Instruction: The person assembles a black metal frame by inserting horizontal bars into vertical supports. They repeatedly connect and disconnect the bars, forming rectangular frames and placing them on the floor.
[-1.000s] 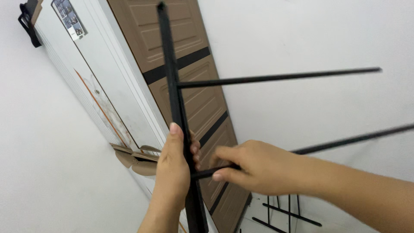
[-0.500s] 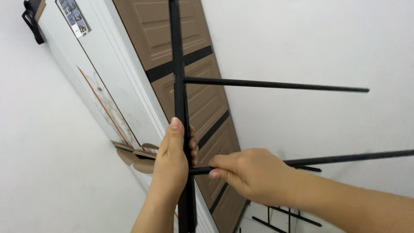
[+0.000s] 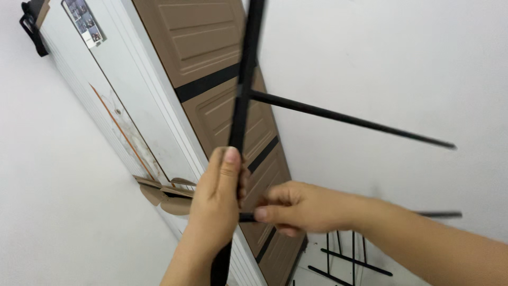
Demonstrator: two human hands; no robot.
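Note:
A black metal upright post (image 3: 244, 90) of a rack frame rises through the middle of the view. My left hand (image 3: 218, 204) is wrapped around it low down, thumb pointing up. One black crossbar (image 3: 349, 119) juts from the post toward the right. A second, lower black rod (image 3: 439, 214) runs right from the post, and my right hand (image 3: 301, 207) pinches it close to where it meets the post. The joint itself is hidden behind my fingers.
A brown panelled door (image 3: 211, 122) with black bands stands behind the post, beside a white appliance cabinet (image 3: 106, 106) with torn cardboard (image 3: 164, 193) at its base. White walls surround. More black rack bars (image 3: 344, 259) lie on the floor at lower right.
The post has tilted so its top leans right and the upper crossbar now slopes down to the right. My right hand has slid closer to the post along the lower rod.

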